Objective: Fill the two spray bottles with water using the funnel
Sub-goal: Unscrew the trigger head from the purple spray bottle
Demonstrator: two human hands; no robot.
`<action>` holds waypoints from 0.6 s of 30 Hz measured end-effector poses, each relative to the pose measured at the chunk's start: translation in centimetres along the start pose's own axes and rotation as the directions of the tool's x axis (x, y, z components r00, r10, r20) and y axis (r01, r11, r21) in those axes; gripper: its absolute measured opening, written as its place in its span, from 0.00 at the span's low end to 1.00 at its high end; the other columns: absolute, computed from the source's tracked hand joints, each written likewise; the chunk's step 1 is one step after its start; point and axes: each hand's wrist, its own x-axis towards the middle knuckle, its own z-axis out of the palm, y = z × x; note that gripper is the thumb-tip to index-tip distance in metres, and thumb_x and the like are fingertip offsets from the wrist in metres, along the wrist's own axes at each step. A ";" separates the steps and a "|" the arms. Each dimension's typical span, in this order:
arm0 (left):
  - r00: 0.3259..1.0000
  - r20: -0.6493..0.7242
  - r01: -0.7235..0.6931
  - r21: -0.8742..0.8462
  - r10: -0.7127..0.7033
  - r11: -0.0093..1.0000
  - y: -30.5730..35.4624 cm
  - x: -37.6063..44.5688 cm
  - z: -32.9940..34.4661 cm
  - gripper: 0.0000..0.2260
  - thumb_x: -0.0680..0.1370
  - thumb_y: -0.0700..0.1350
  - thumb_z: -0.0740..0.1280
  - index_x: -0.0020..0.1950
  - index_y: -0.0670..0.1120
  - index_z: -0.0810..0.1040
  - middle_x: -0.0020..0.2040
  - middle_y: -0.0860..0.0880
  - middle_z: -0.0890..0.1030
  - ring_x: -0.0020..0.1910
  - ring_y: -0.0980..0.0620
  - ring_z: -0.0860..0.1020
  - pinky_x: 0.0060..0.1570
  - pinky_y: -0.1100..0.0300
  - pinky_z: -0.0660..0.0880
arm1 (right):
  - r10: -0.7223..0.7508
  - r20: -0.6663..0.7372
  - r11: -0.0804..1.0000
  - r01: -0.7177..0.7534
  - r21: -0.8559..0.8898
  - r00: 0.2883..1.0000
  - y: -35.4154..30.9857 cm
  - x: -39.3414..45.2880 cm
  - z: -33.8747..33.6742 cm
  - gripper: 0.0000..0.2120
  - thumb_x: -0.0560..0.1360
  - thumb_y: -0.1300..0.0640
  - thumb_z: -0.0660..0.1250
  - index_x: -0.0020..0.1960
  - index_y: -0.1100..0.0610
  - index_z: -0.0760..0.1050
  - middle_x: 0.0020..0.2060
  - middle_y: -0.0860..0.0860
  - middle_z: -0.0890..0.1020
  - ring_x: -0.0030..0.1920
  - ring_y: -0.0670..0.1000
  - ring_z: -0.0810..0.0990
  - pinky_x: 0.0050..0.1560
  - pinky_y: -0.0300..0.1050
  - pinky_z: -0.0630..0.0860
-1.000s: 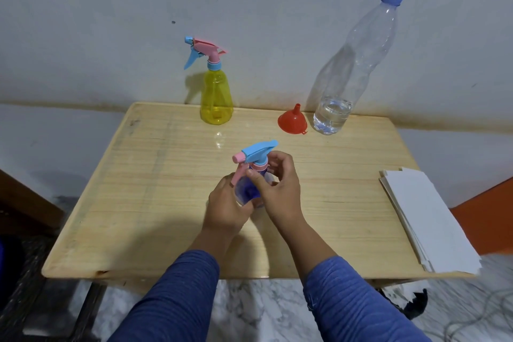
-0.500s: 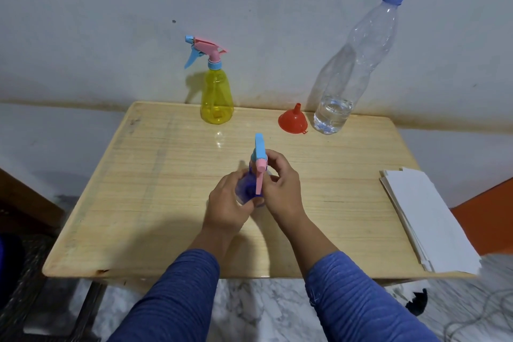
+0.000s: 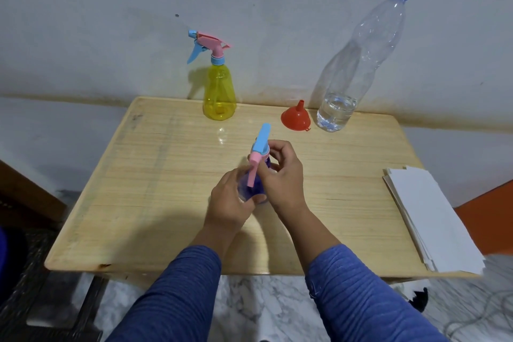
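Desk [image 3: 155,203] of pale wood, bearing everything: tall clear water bottle [image 3: 358,64] at the far right edge, capped, only a little water at its bottom; white paper stack [image 3: 427,214] at the right; yellow spray bottle [image 3: 219,91] upright at the far edge, sprayer on; red funnel [image 3: 295,119] mouth-down just beside the water bottle. Nearer, at the middle — blue spray bottle [image 3: 254,186], upright between both hands. Spray head [image 3: 259,147] turned since a second ago: nozzle then pointing right, now swung round away from the wearer, pink trigger hanging toward the camera. Judged an unscrewing under way — cap not yet off, no filling begun, funnel untouched. Left hand [image 3: 230,203] wrapped round the blue body, grip closed on it from the left, thumb across the front. Right hand [image 3: 280,175] pinching the collar just under the sprayer, fingertips [image 3: 270,148] curled round it. Bottle thus inside both grips, base hidden behind the hands, probably resting on the desk.
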 end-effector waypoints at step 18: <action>1.000 0.009 0.024 -0.072 -0.023 0.997 -0.4 -0.3 0.1 0.28 0.67 0.43 0.76 0.65 0.52 0.72 0.58 0.61 0.72 0.57 0.62 0.71 0.61 0.62 0.69 | -0.078 -0.308 0.995 0.092 0.032 0.948 -9.3 6.9 -0.7 0.12 0.65 0.51 0.77 0.41 0.46 0.74 0.39 0.47 0.82 0.46 0.51 0.81 0.50 0.50 0.79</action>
